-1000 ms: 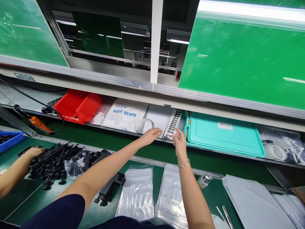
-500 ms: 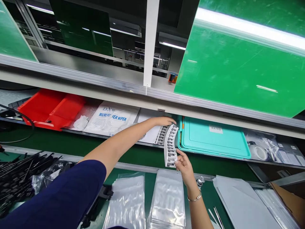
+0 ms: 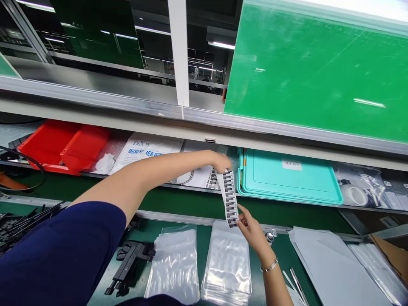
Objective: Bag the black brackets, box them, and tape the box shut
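Observation:
A strip of black-and-white labels [image 3: 230, 197] hangs between my two hands, in front of the shelf edge. My left hand [image 3: 222, 162] is closed on its upper end, with the fingertips partly hidden. Lower down, my right hand [image 3: 248, 225] pinches the bottom corner of the strip between thumb and fingers. More printed labels [image 3: 213, 179] lie on the shelf just behind the strip, beside white paper.
Teal lidded boxes [image 3: 290, 176] sit right of my left hand, red bins [image 3: 65, 146] and a wiper packet [image 3: 143, 148] left. Below are clear bags [image 3: 228, 263], a black device [image 3: 129, 263], white sheets [image 3: 338, 263] and tweezers [image 3: 298, 284].
The view has shifted. The label strip, curved before, now hangs straighter between my hands. My left forearm lies flatter across the shelf, and the black device below it shows more fully.

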`<state>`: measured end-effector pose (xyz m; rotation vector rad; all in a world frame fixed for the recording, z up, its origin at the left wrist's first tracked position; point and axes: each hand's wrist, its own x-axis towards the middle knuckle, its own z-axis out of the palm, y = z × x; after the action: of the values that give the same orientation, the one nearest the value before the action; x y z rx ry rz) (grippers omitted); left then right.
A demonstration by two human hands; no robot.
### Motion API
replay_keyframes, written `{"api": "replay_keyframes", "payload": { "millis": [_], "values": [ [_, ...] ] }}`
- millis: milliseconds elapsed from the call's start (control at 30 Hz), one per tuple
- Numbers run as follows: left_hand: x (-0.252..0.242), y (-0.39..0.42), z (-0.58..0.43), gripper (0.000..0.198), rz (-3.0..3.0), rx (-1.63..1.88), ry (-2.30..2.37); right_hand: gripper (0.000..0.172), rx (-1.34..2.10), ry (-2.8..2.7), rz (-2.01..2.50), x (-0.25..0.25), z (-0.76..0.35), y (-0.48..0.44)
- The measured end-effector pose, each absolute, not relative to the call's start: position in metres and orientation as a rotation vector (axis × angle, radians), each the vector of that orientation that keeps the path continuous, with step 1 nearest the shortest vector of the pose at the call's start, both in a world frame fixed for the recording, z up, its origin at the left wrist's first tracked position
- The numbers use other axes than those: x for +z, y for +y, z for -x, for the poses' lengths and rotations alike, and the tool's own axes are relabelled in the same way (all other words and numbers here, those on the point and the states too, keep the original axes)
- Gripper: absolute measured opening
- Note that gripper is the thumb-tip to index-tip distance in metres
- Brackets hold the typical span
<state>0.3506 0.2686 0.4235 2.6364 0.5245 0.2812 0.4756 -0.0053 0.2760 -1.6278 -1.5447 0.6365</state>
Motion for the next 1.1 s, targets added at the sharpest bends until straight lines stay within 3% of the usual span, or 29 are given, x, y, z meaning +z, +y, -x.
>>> {"api": "replay_keyframes", "payload": {
  "millis": [100, 233, 567, 833, 1100],
  "values": [
    [0.44, 0.255, -0.339, 0.02, -2.72, -0.008, 0.374, 0.055, 0.384, -1.553, 1.595, 0.291, -0.463, 0.012],
    [0.453, 0.227, -0.33, 0.019, -2.773, -0.139, 0.232, 0.049, 0.177, -1.443, 1.524, 0.318, -0.433, 0.056],
    [0.464, 0.22, -0.3, 0.013, -2.757, -0.115, 0.318, 0.025, 0.318, -1.439, 1.593, 0.351, -0.419, 0.092],
    [0.469, 0.209, -0.301, 0.019, -2.718, -0.055, 0.305, 0.029, 0.322, -1.497, 1.575, 0.368, -0.417, 0.088],
    [0.47, 0.199, -0.305, 0.021, -2.607, 0.065, 0.249, 0.021, 0.259, -1.376, 1.541, 0.372, -0.417, 0.082]
  ]
}}
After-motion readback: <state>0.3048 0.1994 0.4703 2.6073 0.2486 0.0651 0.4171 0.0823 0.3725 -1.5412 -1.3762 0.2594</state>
